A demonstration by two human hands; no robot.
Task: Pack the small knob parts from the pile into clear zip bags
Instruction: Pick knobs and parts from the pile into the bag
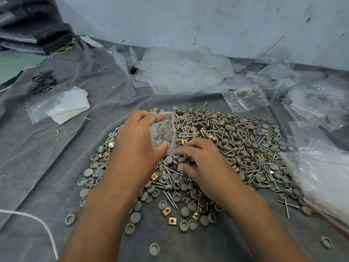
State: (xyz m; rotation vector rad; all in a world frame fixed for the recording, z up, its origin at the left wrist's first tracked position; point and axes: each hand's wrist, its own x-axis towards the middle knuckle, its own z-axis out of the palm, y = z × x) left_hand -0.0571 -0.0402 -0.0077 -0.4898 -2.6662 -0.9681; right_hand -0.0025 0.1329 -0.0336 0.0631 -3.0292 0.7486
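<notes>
Grey felt cloth (47,152) covers the work surface, rumpled toward the far left and running up to a scuffed pale wall. Spread across the middle of it lies the pile (217,148): grey round knob caps, silver screws and small brass square clips, all mixed together. Loose empty zip bags (179,72) are heaped at the far side, a filled bag (245,99) sits far right of the pile, and more bags (321,167) are stacked along the right edge.

The left hand (136,140) holds a clear zip bag (164,133) just above the pile, thumb at the near edge and fingers pinching the far edge so that the mouth faces right. A few caps seem already inside, though the plastic is too glossy to be sure. The right hand (200,163) is low on the pile, fingers curled and narrow, touching the parts just beside the bag's mouth; whether it has anything pinched cannot be told from here.

The step in hand looks like gathering parts and feeding them into the bag. To do it well, the left hand should keep the mouth bowed open and tilted up a little, so nothing slides back out. The right hand would do better to pick clean grey caps from the near edge, where they lie apart from the screws, than to dig in the tangled middle. Screw points could snag or pierce the thin plastic, so parts ought to go in gently, close to the mouth.
</notes>
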